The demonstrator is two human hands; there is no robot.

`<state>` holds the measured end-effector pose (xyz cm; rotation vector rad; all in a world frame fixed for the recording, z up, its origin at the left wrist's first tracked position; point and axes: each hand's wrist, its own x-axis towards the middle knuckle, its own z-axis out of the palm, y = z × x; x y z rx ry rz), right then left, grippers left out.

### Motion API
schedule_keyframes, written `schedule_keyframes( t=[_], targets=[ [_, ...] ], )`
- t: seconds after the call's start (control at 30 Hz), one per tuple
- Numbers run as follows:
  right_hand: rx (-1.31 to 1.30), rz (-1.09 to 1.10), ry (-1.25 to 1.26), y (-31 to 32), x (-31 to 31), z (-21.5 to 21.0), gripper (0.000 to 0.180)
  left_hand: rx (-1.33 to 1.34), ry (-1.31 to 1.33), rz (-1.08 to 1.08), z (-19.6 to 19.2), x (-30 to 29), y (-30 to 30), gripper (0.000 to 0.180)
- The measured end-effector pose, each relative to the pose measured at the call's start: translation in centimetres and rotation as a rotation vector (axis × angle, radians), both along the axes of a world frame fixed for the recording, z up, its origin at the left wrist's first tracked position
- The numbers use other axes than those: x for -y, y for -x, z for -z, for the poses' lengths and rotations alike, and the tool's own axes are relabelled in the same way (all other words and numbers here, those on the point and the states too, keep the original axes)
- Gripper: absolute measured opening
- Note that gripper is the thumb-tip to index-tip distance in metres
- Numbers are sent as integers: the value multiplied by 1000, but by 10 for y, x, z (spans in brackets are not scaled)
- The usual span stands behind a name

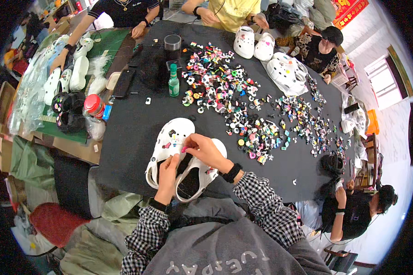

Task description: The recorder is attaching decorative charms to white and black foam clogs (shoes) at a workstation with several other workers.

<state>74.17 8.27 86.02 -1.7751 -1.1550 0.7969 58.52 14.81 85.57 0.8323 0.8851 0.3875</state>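
Two white clogs lie side by side on the black table in front of me, toes pointing away. The left clog [178,127] carries several small charms on its upper, among them a pink one and a black one. My left hand [168,175] is closed at this clog's inner edge, fingertips against its upper. My right hand [207,152] pinches a small pink shoe charm [184,149] just over the same clog. Its wrist and palm partly cover the right clog [220,147], which has a few charms near its outer side.
A wide spread of loose charms [222,87] covers the table's middle and right. A green bottle [174,82] and a dark cup [172,42] stand beyond my clogs. More white clogs [287,73] lie far right. A red-lidded jar [94,105] stands left. Several co-workers sit around.
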Motion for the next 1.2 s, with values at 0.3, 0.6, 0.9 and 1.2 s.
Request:
schedule_keyframes(
  t=[0.3, 0.6, 0.9, 1.2],
  targets=[
    [25, -43, -116, 2, -2, 3, 16, -200, -496, 72, 23, 3, 5, 36],
    [166, 3, -118, -12, -25, -5, 25, -247, -1054, 24, 17, 11, 3, 29],
    [822, -91, 245, 9, -66, -30, 69, -348, -1207, 110, 6, 16, 1, 24],
    [772, -104, 218, 9, -66, -23, 60, -309, -1221, 76, 7, 18, 2, 21]
  ],
)
